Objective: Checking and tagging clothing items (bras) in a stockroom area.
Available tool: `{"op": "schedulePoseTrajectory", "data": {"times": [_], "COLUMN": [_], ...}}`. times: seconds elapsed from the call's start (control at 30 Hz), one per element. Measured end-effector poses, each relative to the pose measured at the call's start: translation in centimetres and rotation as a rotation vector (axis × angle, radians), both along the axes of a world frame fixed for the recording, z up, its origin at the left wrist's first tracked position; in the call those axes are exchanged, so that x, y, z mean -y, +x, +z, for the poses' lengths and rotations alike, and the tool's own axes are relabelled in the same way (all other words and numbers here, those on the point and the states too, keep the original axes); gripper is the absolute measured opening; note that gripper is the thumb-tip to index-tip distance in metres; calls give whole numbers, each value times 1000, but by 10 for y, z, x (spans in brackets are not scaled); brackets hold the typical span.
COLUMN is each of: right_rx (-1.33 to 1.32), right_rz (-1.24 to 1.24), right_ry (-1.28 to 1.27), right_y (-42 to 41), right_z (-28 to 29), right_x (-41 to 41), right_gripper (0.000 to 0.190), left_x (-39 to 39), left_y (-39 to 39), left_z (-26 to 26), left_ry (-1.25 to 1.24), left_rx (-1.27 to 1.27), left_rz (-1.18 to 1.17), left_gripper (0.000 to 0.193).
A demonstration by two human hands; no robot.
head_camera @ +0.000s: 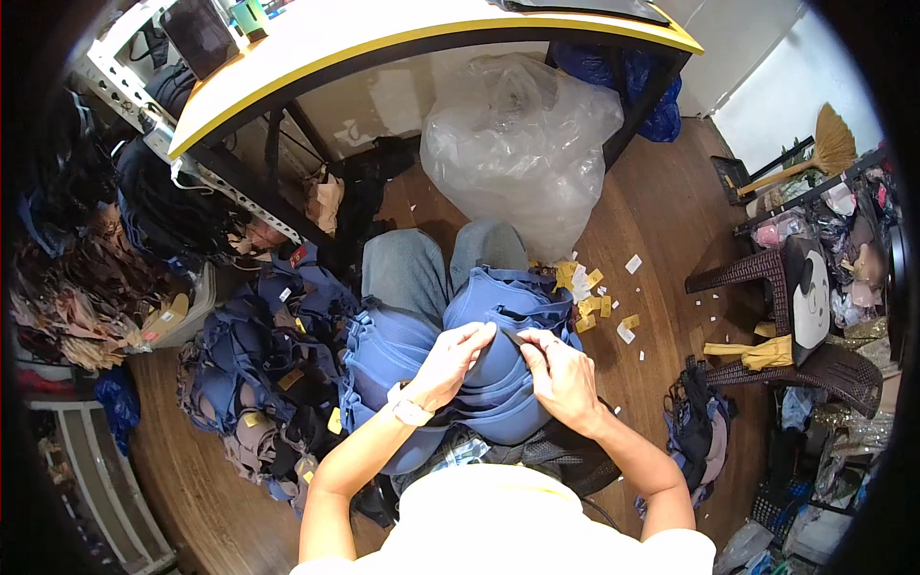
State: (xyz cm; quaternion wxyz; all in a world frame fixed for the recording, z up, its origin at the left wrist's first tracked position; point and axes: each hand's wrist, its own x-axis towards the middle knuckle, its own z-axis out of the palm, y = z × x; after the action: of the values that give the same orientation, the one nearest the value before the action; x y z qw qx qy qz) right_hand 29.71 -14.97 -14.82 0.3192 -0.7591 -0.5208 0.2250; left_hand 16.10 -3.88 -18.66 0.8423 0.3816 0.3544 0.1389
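Nested blue bras rest across my lap, with their molded cups stacked one over another. A second blue stack lies against them on the left. My left hand, with a watch at the wrist, pinches its thumb and fingers together at the edge of the top bra. Opposite it, my right hand grips a small dark strip between thumb and fingers, just above the cups. What the strip belongs to is hard to make out. Jeans-covered knees show beyond the stacks.
A heap of bras with yellow tags covers the floor at left. Yellow and white tags lie scattered at right. Ahead, a large clear plastic bag stands beneath a yellow-edged table. A brown woven-pattern chair and smaller bra pile are right.
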Motion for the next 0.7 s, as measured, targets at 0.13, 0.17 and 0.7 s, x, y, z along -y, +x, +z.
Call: {"op": "schedulePoseTrajectory", "data": {"times": [0.13,0.17,0.7], "right_rx": [-325,-543,-4], "right_rz": [-29,-53,310], "right_ry": [-16,51,-5], "right_y": [9,12,31], "right_z": [-5,-7,6], "right_x": [-2,-4,-40], "right_gripper": [25,26,19], "left_x": [10,12,18], "left_y": [9,8,8], "left_z": [3,2,-1], "left_ry": [389,389,1397], "left_rx": [68,65,-45], "left_rz": [147,149,8], "left_gripper": [11,11,26]}}
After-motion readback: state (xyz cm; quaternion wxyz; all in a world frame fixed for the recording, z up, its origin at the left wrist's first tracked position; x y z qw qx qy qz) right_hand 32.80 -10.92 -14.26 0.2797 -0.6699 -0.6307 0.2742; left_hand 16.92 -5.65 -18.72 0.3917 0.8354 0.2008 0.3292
